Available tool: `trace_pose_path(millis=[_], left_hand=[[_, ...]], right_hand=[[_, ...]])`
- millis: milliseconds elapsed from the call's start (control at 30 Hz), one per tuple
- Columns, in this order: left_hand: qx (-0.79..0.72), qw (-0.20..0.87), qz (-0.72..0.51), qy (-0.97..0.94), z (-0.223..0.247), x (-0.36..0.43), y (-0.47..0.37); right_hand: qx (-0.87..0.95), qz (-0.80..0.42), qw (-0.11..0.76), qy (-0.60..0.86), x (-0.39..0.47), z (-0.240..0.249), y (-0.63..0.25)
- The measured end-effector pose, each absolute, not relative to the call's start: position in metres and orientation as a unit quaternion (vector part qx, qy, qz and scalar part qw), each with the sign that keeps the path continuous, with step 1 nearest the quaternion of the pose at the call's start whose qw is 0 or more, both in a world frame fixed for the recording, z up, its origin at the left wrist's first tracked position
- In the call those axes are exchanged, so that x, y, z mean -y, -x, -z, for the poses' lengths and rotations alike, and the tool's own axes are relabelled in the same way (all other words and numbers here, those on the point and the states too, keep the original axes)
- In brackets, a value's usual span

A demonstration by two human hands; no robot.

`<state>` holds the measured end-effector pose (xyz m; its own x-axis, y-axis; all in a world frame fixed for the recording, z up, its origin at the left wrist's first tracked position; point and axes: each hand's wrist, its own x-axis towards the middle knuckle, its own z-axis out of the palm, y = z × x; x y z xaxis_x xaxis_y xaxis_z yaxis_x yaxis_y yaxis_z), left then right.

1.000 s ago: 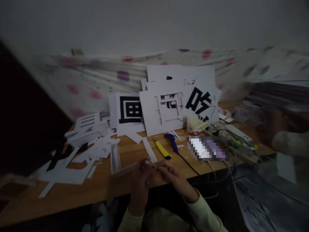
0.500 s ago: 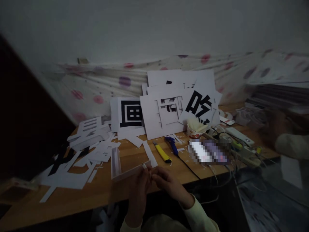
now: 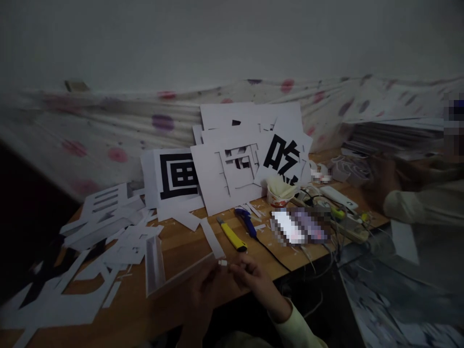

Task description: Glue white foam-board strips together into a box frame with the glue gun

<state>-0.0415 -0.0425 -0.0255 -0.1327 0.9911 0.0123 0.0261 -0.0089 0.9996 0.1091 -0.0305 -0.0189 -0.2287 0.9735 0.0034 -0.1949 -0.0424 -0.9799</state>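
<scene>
Above the table's front edge, my left hand is closed, with a small white piece at its fingertips. The piece looks like a bit of white foam or card; its exact kind is too small to tell. Just right of it, my right hand has its fingers curled together in a pinch, and what lies between them is hidden. Beside my left hand lies an L-shaped white strip frame standing on edge. A yellow utility knife and a blue glue gun rest beyond my hands.
White cut-out sheets pile up at left. Boards with large black characters lean against the wall. A paper cup holds pale sticks. Blurred phones and tangled cables lie at right, near another person's hand.
My view has turned left to right, so the table things appear shifted left. My fingertips have parted slightly, and the small white piece now lies more level. The other person's hand has moved.
</scene>
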Motion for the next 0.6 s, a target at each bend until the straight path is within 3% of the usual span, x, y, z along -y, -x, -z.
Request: trace_pose_path(millis=[167,367,600], left_hand=[[-0.610,0.451,-0.477,-0.444,0.021,0.046,0.069],[-0.622,0.423,-0.521,-0.404,0.014,0.049,0.074],[-0.516,0.503,-0.544,-0.430,0.009,0.024,0.061]], right_hand=[[0.566,-0.565,0.441,0.408,0.022,0.014,-0.108],[0.593,-0.531,0.413,0.443,0.013,0.020,-0.103],[0.603,-0.552,0.398,0.416,0.003,0.017,-0.096]])
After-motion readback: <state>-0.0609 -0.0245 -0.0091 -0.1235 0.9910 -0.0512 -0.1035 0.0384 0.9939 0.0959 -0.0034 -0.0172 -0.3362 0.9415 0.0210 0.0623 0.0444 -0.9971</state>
